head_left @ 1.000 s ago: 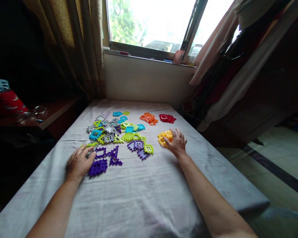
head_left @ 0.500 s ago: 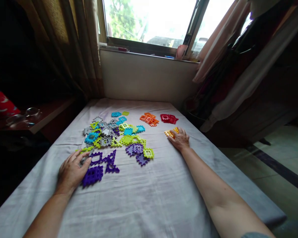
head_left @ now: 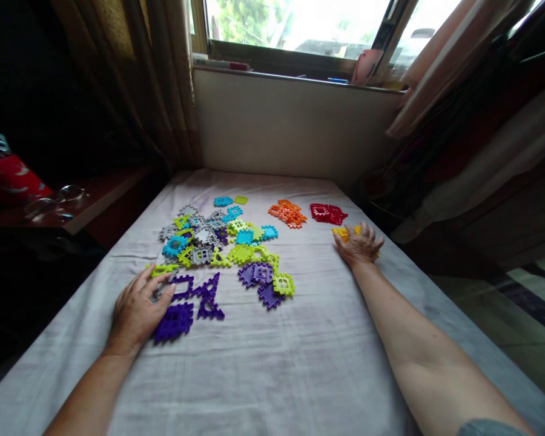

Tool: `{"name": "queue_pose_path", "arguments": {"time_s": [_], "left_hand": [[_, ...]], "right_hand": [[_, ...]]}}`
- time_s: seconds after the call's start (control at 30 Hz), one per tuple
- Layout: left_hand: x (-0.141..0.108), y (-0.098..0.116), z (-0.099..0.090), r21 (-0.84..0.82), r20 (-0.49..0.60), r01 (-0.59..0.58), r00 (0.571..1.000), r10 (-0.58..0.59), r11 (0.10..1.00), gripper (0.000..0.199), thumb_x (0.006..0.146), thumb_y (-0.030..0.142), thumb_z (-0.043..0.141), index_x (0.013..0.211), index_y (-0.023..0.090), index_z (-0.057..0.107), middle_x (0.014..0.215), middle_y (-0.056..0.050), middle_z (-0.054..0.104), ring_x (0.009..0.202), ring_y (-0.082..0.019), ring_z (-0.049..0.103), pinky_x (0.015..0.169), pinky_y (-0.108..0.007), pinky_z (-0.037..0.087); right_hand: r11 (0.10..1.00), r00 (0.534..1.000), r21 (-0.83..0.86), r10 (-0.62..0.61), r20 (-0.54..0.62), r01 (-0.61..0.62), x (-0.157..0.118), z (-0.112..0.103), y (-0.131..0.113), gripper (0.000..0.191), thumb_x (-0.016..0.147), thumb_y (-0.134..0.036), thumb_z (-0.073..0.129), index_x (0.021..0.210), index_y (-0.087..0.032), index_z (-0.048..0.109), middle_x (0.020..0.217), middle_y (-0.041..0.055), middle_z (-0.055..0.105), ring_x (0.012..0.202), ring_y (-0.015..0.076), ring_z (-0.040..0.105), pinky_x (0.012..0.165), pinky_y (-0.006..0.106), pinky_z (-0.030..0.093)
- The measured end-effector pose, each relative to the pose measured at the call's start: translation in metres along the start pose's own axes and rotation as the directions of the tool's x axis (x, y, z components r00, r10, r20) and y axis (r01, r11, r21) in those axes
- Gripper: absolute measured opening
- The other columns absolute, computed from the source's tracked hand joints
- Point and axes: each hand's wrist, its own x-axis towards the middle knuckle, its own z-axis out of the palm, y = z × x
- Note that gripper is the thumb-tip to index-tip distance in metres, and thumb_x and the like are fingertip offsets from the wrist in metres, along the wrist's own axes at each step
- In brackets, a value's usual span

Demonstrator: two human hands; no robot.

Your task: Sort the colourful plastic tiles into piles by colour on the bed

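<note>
My right hand (head_left: 360,247) lies over yellow notched building tiles (head_left: 340,232) at the right of the bed or table, its fingers spread on top of them and partly hiding them. On the left side my left hand (head_left: 142,303) rests with fingers stretched out, touching or covering a grey piece. A lime green piece (head_left: 165,270) is by its fingertips. Close to its thumb are a stack of dark purple square tiles (head_left: 175,321), a purple frame (head_left: 183,287) and purple triangles (head_left: 210,297).
A mixed heap of grey tiles (head_left: 203,235), with blue and lime ones, spreads left of centre. Lighter purple tiles (head_left: 263,274) lie nearer. Orange tiles (head_left: 287,213) and red tiles (head_left: 328,213) form separate piles behind. Glasses (head_left: 70,194) sit on a side shelf.
My right hand has slid right over the yellow tiles, its fingers now more spread. My left hand has stayed beside the purple pieces. The view has shifted slightly.
</note>
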Motion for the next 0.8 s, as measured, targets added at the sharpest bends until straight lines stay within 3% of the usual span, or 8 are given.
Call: {"name": "queue_pose_path", "arguments": {"time_s": [0.1,0.17,0.23,0.33,0.4,0.53,0.67,0.8], "left_hand": [[0.000,0.004,-0.003,0.014,0.015,-0.001,1.000,0.001,1.000,0.046,0.088,0.053,0.045,0.112,0.025,0.073,0.143,-0.011,0.057,0.131,-0.032,0.054,0.110,-0.047,0.042],[-0.001,0.006,-0.006,0.048,0.053,0.001,0.999,-0.003,0.999,0.050,0.089,0.054,0.044,0.118,0.025,0.071,0.146,-0.012,0.055,0.136,-0.034,0.049,0.113,-0.052,0.038],[-0.006,0.007,-0.011,0.090,0.146,-0.001,0.989,-0.012,0.996,0.057,0.087,0.058,0.046,0.131,0.027,0.065,0.152,-0.013,0.048,0.143,-0.036,0.040,0.114,-0.060,0.031],[-0.017,0.009,-0.016,0.127,0.343,-0.055,0.939,0.008,0.990,0.083,0.075,0.066,0.059,0.148,0.029,0.048,0.162,-0.014,0.034,0.150,-0.039,0.026,0.116,-0.064,0.022],[-0.022,0.014,-0.016,0.128,0.421,-0.113,0.905,0.050,0.985,0.100,0.066,0.068,0.067,0.154,0.028,0.039,0.165,-0.016,0.026,0.152,-0.040,0.020,0.117,-0.062,0.019],[-0.018,0.043,-0.006,0.080,0.381,-0.181,0.914,0.138,0.980,0.095,0.072,0.067,0.065,0.153,0.026,0.040,0.166,-0.017,0.022,0.153,-0.040,0.015,0.119,-0.062,0.012],[0.000,0.076,0.010,0.006,0.277,-0.134,0.952,0.127,0.991,0.081,0.083,0.064,0.056,0.150,0.021,0.045,0.164,-0.019,0.027,0.152,-0.038,0.021,0.118,-0.061,0.018],[0.007,0.076,0.017,-0.099,0.076,-0.157,0.983,0.165,0.983,0.067,0.088,0.058,0.051,0.142,0.019,0.054,0.157,-0.018,0.041,0.148,-0.034,0.032,0.119,-0.052,0.027]], "right_hand": [[0.990,0.992,0.062,-0.126,-0.013,0.126,-0.022,-0.018,-0.021,0.054,0.094,-0.047,0.044,0.139,-0.020,0.057,0.156,0.0184,0.039,0.144,0.0372,0.029,0.113,0.062,0.019],[0.953,0.960,0.142,-0.276,0.052,0.266,-0.044,-0.033,-0.038,0.057,0.094,-0.049,0.046,0.143,-0.021,0.053,0.157,0.0169,0.039,0.145,0.0367,0.030,0.114,0.059,0.022],[0.860,0.858,0.265,-0.486,0.167,0.435,-0.069,-0.049,-0.057,0.066,0.090,-0.054,0.053,0.148,-0.024,0.048,0.157,0.0160,0.040,0.144,0.0358,0.034,0.114,0.054,0.027],[0.690,0.618,0.437,-0.719,0.317,0.577,-0.105,-0.070,-0.082,0.086,0.080,-0.067,0.064,0.153,-0.029,0.041,0.159,0.0152,0.038,0.146,0.0362,0.034,0.115,0.054,0.028],[0.677,0.566,0.473,-0.734,0.376,0.564,-0.123,-0.080,-0.101,0.092,0.077,-0.070,0.066,0.155,-0.029,0.037,0.161,0.0164,0.035,0.148,0.0369,0.031,0.117,0.057,0.024],[0.752,0.635,0.466,-0.652,0.414,0.467,-0.140,-0.089,-0.152,0.086,0.084,-0.066,0.062,0.156,-0.027,0.035,0.161,0.0176,0.033,0.149,0.0350,0.029,0.118,0.057,0.022],[0.805,0.788,0.515,-0.509,0.346,0.294,-0.146,-0.091,-0.205,0.075,0.088,-0.060,0.060,0.152,-0.024,0.042,0.159,0.0165,0.038,0.147,0.0312,0.034,0.118,0.049,0.029],[0.707,0.902,0.704,-0.345,0.258,0.070,-0.152,-0.086,-0.218,0.049,0.098,-0.042,0.045,0.142,-0.022,0.054,0.150,0.0122,0.052,0.141,0.0217,0.044,0.114,0.037,0.038]]}}
